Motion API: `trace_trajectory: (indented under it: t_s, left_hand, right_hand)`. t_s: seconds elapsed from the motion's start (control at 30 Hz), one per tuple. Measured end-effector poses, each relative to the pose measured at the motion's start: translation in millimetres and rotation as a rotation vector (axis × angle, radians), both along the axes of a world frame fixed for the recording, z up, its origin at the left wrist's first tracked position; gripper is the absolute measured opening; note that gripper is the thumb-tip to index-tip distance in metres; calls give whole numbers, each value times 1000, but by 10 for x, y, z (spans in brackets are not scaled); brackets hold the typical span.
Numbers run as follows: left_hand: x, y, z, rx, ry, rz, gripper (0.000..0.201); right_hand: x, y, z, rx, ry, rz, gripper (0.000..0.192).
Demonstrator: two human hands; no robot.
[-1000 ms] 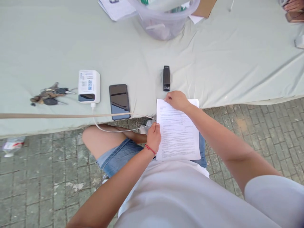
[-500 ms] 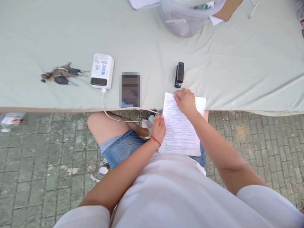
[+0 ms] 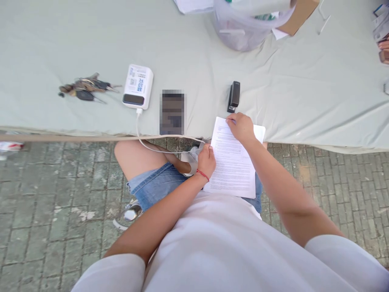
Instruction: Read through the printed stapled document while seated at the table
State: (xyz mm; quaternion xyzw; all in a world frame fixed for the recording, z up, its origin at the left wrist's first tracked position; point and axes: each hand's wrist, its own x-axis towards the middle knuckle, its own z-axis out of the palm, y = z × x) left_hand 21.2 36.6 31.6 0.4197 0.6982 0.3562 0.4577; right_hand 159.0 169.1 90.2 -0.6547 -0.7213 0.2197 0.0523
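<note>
Stack of printed sheets (image 3: 229, 174) above the denim shorts (image 3: 161, 184), its far end overlapping the near edge of the cloth-covered worktop (image 3: 194, 81). Left hand (image 3: 207, 159) closed on the stack's left edge, thumb on top. Right hand (image 3: 242, 127) bent over the far edge, fingers drawn in; pinching or merely resting there, cannot tell from above. Black stapler (image 3: 234, 96) just beyond that hand, untouched.

Handling, by judgement: light; limp as single leaves, stiffer as a block. Smooth faces likely slide over one another, so the pile may fan; edges would crease or tear if pinched hard. Best hold: opposite long edges, thumbs above, fingers flat beneath.
</note>
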Motion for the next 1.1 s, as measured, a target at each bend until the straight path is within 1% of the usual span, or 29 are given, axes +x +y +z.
trace_trajectory:
  t_s: [0.13,0.33,0.67,0.8,0.93,1.03,1.1]
  left_hand:
    - [3,11,18,14,-2,17,17]
    - [-9,31,-20,-1,21,-9,18]
    - [-31,8,-39,34,49,-67,24]
    - [-24,6,-58,31,31,-51,24]
    - [-20,17,-61,45,31,-45,24]
    - [-44,-5,-72,61,21,-55,24]
    - [-71,-55,-93,39,26,-75,25]
  right_hand:
    - [-1,38,45,-19,14,-9,27]
    - [5,55,43,-31,32,-15,25]
    - [-49,24,47,-17,63,-19,27]
    - [-142,-21,3,24,15,2,28]
    - [-233,-48,-81,73,-55,-14,28]
    - [-254,-25,-142,77,-71,-34,24]
    - [-247,2,-167,66,-58,-39,23]
